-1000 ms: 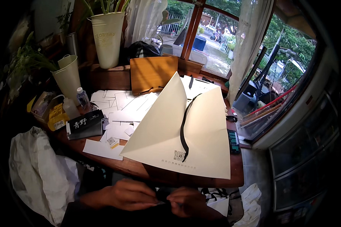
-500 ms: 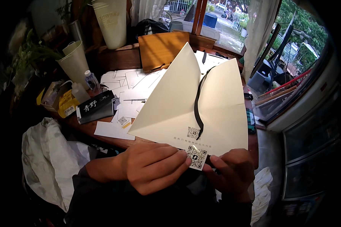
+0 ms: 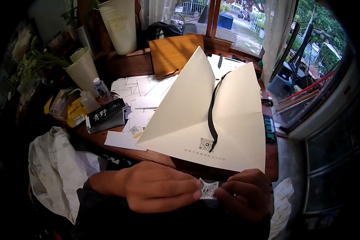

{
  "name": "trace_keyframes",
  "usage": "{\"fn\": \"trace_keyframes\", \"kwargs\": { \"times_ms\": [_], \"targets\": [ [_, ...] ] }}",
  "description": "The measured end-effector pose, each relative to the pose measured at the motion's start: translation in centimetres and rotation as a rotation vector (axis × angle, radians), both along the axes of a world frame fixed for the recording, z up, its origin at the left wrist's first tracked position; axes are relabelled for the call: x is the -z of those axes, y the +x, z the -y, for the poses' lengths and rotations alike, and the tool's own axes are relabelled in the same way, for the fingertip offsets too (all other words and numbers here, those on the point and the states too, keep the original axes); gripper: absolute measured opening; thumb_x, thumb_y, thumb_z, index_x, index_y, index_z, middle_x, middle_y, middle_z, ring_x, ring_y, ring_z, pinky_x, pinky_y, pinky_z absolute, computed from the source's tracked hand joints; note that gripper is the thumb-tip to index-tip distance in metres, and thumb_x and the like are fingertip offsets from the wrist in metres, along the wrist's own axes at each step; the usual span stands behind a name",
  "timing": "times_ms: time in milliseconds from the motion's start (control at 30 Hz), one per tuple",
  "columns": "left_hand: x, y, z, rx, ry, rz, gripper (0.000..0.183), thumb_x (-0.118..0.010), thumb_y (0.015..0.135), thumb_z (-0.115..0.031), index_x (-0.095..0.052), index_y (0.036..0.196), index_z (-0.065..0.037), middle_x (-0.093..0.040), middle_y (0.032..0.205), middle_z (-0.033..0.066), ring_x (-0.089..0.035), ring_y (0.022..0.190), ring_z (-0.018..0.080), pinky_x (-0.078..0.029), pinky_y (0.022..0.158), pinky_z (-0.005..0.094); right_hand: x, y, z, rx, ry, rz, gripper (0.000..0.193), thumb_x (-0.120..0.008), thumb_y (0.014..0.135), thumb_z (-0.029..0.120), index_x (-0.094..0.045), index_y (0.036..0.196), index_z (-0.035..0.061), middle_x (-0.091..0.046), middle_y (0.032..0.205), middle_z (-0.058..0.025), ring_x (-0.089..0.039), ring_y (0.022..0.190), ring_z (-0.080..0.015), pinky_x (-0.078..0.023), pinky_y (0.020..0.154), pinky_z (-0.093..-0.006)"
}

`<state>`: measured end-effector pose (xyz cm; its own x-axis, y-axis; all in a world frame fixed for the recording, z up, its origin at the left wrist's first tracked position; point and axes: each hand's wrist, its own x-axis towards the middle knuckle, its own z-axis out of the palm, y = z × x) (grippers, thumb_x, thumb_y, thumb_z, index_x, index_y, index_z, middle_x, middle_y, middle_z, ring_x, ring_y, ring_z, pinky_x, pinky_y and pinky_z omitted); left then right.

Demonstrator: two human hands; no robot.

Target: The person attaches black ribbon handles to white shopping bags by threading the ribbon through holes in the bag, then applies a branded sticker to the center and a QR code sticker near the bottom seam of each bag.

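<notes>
Between my two hands I hold a small white sticker (image 3: 209, 190) printed with a black square code. The fingertips of my left hand (image 3: 162, 187) pinch its left edge, and those of my right hand (image 3: 245, 193) grip the right edge. It is bowed and tilted, in front of the table's near edge. Just beyond lies a large cream paper bag (image 3: 240, 124), creased and partly spread, with a black ribbon (image 3: 212, 114) down its middle. A similar printed code (image 3: 206, 144) shows on the bag near the ribbon's lower end.
White paper sheets (image 3: 120, 140) cover the table's left part, beside a black packet (image 3: 106, 116), a clear bottle (image 3: 102, 89) and a squeeze bottle (image 3: 89, 101). A brown board (image 3: 176, 54) stands behind. Right of the bag lies a phone (image 3: 270, 129). A white sack (image 3: 56, 172) hangs at left.
Both hands have drawn the sticker down toward me, away from the bag's lower edge. The sticker was flatter and facing up before; now it is bent.
</notes>
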<state>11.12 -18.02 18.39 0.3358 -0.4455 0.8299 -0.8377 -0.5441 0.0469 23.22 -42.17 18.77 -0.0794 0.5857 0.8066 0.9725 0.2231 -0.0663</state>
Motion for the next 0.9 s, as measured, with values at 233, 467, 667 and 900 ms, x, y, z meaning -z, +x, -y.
{"fn": "trace_keyframes", "kwargs": {
  "times_ms": [233, 467, 667, 900],
  "targets": [
    [-0.3, -0.9, -0.7, -0.010, -0.101, -0.024, 0.021, -0.081, 0.084, -0.003, -0.078, 0.105, 0.000, -0.075, 0.110, 0.0159, -0.070, 0.088, 0.0235, -0.057, 0.072, 0.0324, -0.7, -0.3, -0.7, -0.040, -0.032, -0.206, 0.034, -0.086, 0.081, 0.014, -0.077, 0.113, 0.0058, -0.073, 0.112, -0.0111, -0.072, 0.095, -0.0236, -0.056, 0.077, -0.0339],
    [-1.7, -0.5, -1.0, -0.470, 0.148, 0.077, 0.026, -0.085, 0.080, -0.007, -0.078, 0.105, -0.005, -0.075, 0.099, 0.0090, -0.067, 0.084, 0.0211, -0.054, 0.068, 0.0332, -4.9, 2.6, -2.2, 0.183, -0.631, -0.040, 0.053, -0.079, 0.090, 0.038, -0.067, 0.128, 0.0019, -0.069, 0.126, -0.0152, -0.058, 0.129, -0.0397, -0.043, 0.112, -0.0534],
    [-1.4, 1.2, -1.2, -0.527, 0.258, 0.041, 0.040, -0.087, 0.072, -0.018, -0.076, 0.106, 0.001, -0.072, 0.095, 0.0114, -0.070, 0.079, 0.0213, -0.057, 0.062, 0.0309, -4.8, 3.6, -1.3, 0.307, -0.738, 0.050, 0.044, -0.084, 0.084, 0.036, -0.073, 0.109, 0.0014, -0.069, 0.107, -0.0146, -0.064, 0.118, -0.0350, -0.041, 0.114, -0.0571],
    [-2.3, 3.5, -0.3, -0.461, 0.365, 0.030, 0.039, -0.072, 0.063, -0.008, -0.073, 0.098, 0.009, -0.064, 0.089, 0.0115, -0.066, 0.075, 0.0220, -0.057, 0.062, 0.0309, -2.7, 3.3, -1.0, 0.282, -0.559, 0.034, 0.044, -0.088, 0.078, 0.034, -0.074, 0.103, 0.0007, -0.065, 0.096, -0.0110, -0.066, 0.094, -0.0289, -0.052, 0.096, -0.0497]
  ]
}}
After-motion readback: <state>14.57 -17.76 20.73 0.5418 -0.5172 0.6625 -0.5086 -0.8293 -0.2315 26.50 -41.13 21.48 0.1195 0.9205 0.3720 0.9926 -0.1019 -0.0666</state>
